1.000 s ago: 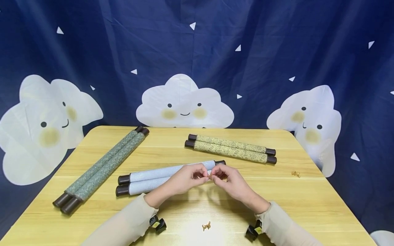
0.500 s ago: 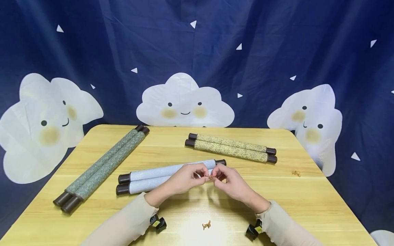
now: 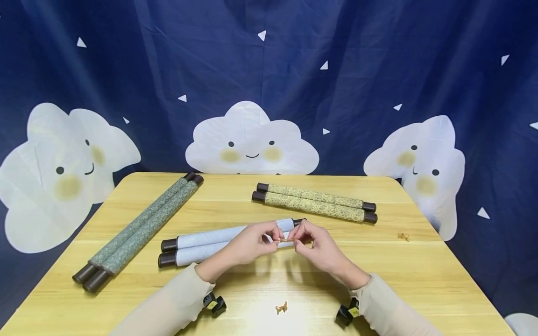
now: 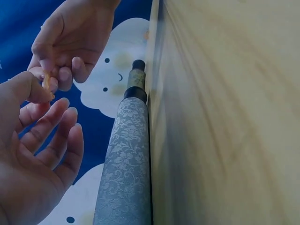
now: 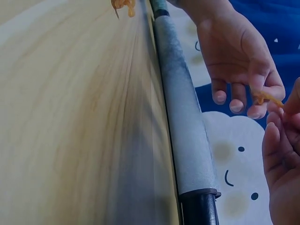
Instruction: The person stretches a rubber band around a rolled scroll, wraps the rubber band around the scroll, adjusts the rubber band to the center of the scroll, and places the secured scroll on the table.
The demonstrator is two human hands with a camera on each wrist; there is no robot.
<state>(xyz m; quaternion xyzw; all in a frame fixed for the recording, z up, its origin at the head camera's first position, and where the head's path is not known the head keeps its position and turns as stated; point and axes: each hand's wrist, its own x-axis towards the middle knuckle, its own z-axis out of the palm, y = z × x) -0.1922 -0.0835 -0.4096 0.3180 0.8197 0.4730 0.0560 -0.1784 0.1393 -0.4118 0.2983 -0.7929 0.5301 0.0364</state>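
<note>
Over the light blue scroll (image 3: 201, 252), both hands meet at an amber rubber band (image 3: 287, 240). My left hand (image 3: 254, 242) pinches one end between thumb and forefinger. The other end is pinched by my right hand (image 3: 318, 247). The band (image 4: 47, 84) looks narrow and taut in the left wrist view, while the remaining left fingers are loosely bent. Beneath the hands, the scroll lies rolled from both sides into two parallel rolls with dark end knobs; the hands partly hide its right end.
A long green scroll (image 3: 143, 228) lies slanted at the left. Farther back is a yellow patterned scroll (image 3: 315, 205). One loose rubber band (image 3: 281, 308) lies near the front edge and another rubber band (image 3: 403, 236) at the right. A blue cloud-print curtain (image 3: 336, 84) stands behind the table.
The hands have drawn slightly apart, and the rubber band between the fingertips is stretched longer than before. The scrolls and the loose bands stay where they were.
</note>
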